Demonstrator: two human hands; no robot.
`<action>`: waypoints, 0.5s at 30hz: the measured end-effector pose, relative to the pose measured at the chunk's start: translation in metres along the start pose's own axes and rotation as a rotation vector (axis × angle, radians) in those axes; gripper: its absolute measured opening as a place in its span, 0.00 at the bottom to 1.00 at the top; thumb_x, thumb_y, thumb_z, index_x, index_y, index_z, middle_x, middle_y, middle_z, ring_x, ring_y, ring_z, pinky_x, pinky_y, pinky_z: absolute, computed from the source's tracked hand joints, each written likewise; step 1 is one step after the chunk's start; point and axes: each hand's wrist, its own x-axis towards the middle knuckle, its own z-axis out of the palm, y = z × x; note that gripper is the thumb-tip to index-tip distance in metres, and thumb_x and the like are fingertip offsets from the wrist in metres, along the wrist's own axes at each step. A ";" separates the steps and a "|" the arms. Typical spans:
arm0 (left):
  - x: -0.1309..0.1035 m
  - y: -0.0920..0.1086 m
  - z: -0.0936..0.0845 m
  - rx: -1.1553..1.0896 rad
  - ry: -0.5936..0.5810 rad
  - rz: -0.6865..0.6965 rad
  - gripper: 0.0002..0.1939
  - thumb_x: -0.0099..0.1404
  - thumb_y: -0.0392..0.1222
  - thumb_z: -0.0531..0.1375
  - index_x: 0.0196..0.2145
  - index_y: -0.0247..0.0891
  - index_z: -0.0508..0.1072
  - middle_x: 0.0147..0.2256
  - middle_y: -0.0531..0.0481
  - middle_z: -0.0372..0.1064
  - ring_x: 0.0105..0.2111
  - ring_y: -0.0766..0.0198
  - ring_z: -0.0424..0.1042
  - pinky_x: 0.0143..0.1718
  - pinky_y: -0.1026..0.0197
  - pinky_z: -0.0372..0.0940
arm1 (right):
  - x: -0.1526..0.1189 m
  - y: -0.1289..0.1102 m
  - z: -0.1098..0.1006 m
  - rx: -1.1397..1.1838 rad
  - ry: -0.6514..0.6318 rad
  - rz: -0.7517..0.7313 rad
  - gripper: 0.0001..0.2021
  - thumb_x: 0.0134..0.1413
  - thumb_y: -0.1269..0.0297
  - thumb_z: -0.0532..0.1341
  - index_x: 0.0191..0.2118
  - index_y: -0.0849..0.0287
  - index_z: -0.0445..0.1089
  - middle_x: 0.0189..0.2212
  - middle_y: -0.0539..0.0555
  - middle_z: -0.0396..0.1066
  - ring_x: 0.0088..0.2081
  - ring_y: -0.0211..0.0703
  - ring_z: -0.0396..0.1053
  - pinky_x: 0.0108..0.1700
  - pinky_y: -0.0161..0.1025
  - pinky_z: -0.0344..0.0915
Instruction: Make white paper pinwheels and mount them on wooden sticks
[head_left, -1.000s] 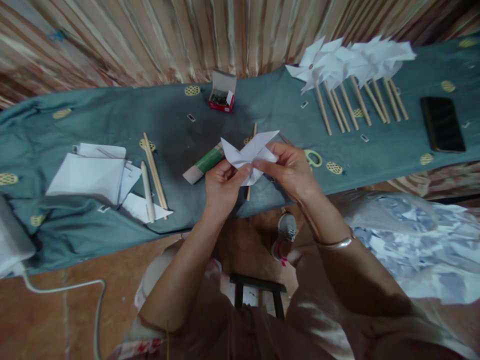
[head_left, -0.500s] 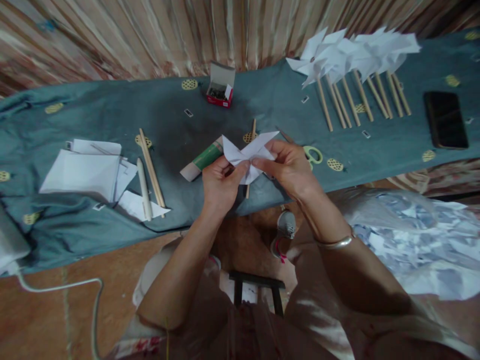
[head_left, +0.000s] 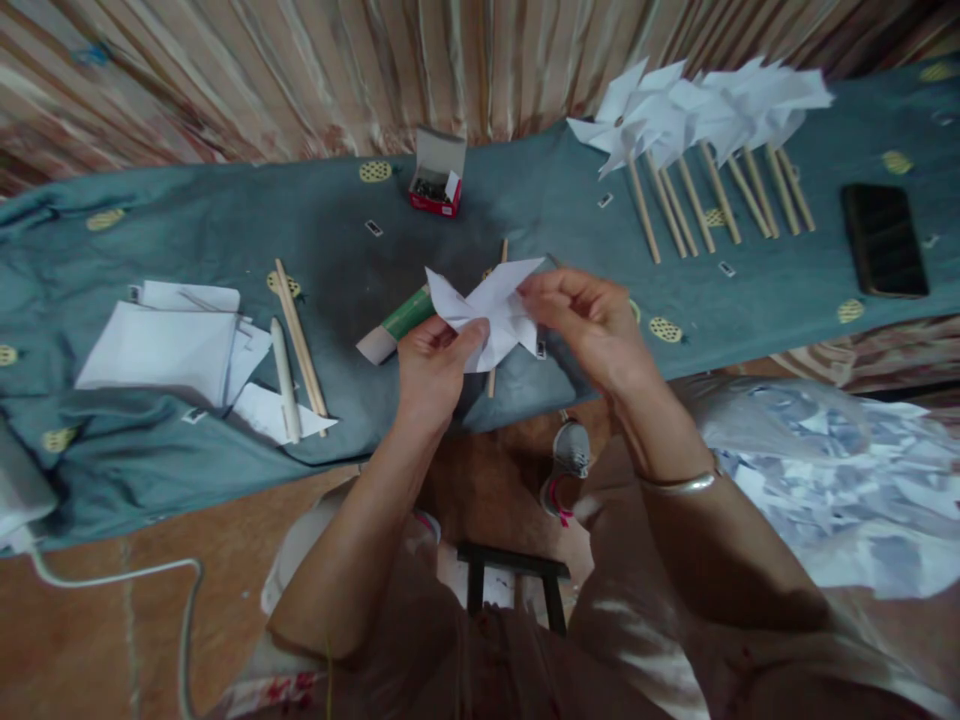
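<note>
Right hand (head_left: 589, 318) off paper pinwheel (head_left: 499, 295) centre, now at its 2 o'clock side, grip unclear; left hand (head_left: 431, 375) alone pinches it at 8 o'clock

The row of pinwheels (head_left: 697, 115) lies along the counter's (head_left: 337, 220) far edge, between the box (head_left: 436, 195) and the phone (head_left: 885, 240). Before the box, the held pinwheel (head_left: 491, 310) is over a lone stick (head_left: 491, 384), right of the tube (head_left: 405, 317). Leftward, the papers (head_left: 161, 345) lie left of paired sticks (head_left: 301, 345).

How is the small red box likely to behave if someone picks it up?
The red box would probably spill if tilted, as its lid stands open above small pieces. That thin-looking lid would likely bend if gripped.
</note>
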 end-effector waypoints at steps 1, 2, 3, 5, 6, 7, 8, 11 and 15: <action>0.001 0.002 0.000 -0.019 0.011 -0.011 0.10 0.48 0.43 0.72 0.29 0.40 0.79 0.32 0.51 0.80 0.31 0.62 0.77 0.35 0.59 0.72 | 0.001 0.000 -0.006 -0.022 0.051 -0.023 0.10 0.50 0.56 0.69 0.32 0.56 0.75 0.25 0.49 0.74 0.28 0.39 0.69 0.33 0.38 0.68; 0.001 0.004 -0.001 -0.033 0.025 -0.016 0.10 0.48 0.43 0.72 0.29 0.40 0.79 0.32 0.52 0.80 0.31 0.62 0.77 0.35 0.59 0.72 | 0.003 0.001 -0.013 -0.048 0.096 -0.047 0.10 0.51 0.55 0.68 0.32 0.56 0.75 0.27 0.50 0.75 0.29 0.39 0.71 0.35 0.39 0.69; 0.001 0.006 -0.002 -0.044 0.040 -0.018 0.09 0.47 0.42 0.72 0.28 0.40 0.79 0.32 0.52 0.80 0.31 0.62 0.77 0.35 0.59 0.72 | 0.003 0.002 -0.020 -0.091 0.141 -0.073 0.10 0.52 0.55 0.68 0.32 0.56 0.75 0.29 0.51 0.76 0.30 0.40 0.72 0.37 0.40 0.70; 0.002 0.010 -0.002 -0.054 0.072 -0.016 0.09 0.46 0.41 0.72 0.27 0.41 0.79 0.31 0.52 0.80 0.31 0.62 0.77 0.35 0.60 0.72 | 0.003 0.003 -0.031 -0.236 0.215 -0.117 0.10 0.53 0.55 0.67 0.31 0.57 0.75 0.29 0.52 0.77 0.30 0.41 0.72 0.37 0.40 0.70; 0.001 0.012 -0.003 -0.054 0.087 -0.016 0.08 0.46 0.40 0.72 0.26 0.41 0.79 0.31 0.53 0.80 0.31 0.62 0.77 0.36 0.60 0.72 | 0.001 0.004 -0.036 -0.331 0.231 -0.127 0.10 0.53 0.56 0.66 0.32 0.57 0.76 0.29 0.52 0.77 0.30 0.41 0.72 0.37 0.40 0.69; 0.001 0.013 -0.003 -0.052 0.099 -0.018 0.08 0.46 0.40 0.72 0.26 0.41 0.79 0.31 0.53 0.80 0.32 0.61 0.77 0.36 0.60 0.72 | -0.001 0.003 -0.039 -0.430 0.222 -0.133 0.08 0.54 0.57 0.65 0.32 0.57 0.76 0.29 0.52 0.77 0.30 0.42 0.72 0.37 0.40 0.69; 0.001 0.014 -0.003 -0.048 0.107 -0.022 0.07 0.46 0.40 0.71 0.25 0.41 0.78 0.31 0.53 0.80 0.32 0.61 0.77 0.36 0.60 0.72 | -0.004 0.003 -0.041 -0.524 0.189 -0.134 0.07 0.55 0.59 0.64 0.33 0.56 0.77 0.29 0.52 0.78 0.30 0.42 0.73 0.37 0.40 0.68; 0.001 0.016 -0.002 -0.044 0.114 -0.026 0.06 0.46 0.39 0.71 0.23 0.42 0.77 0.31 0.53 0.79 0.32 0.61 0.77 0.36 0.60 0.72 | -0.012 0.000 -0.042 -0.740 0.037 -0.137 0.07 0.55 0.65 0.62 0.33 0.56 0.78 0.29 0.51 0.79 0.31 0.44 0.74 0.37 0.40 0.67; 0.006 0.018 -0.006 -0.038 0.153 0.027 0.06 0.46 0.39 0.71 0.22 0.43 0.77 0.30 0.53 0.79 0.32 0.61 0.77 0.36 0.60 0.72 | -0.017 -0.002 -0.041 -0.833 0.012 -0.164 0.08 0.56 0.67 0.61 0.35 0.56 0.78 0.32 0.52 0.80 0.34 0.46 0.76 0.39 0.40 0.67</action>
